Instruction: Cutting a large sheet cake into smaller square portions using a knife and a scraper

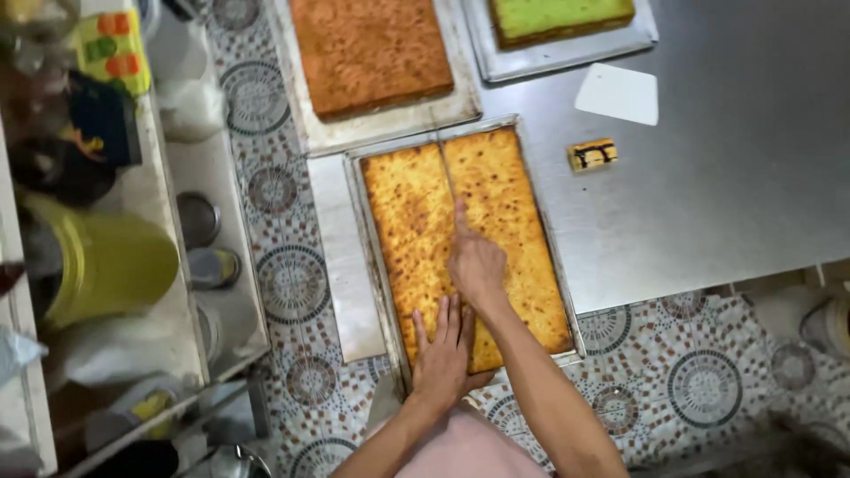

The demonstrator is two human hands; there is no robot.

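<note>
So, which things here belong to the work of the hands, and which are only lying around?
In use:
- yellow cake, cut down the middle
- its tray
- right hand, on the cut line
- left hand, flat on the cake

Lying about:
- brown cake
- green cake
- white scraper
- small cake piece
- yellow bucket

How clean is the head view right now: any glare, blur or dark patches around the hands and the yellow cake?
Head view: even overhead light on the yellow sheet cake, and both the left hand and right hand read sharp enough; soft sheen but no harsh glare on the steel table; the shelf at the left edge is softer and stretched; the lower right corner is dark.
</note>
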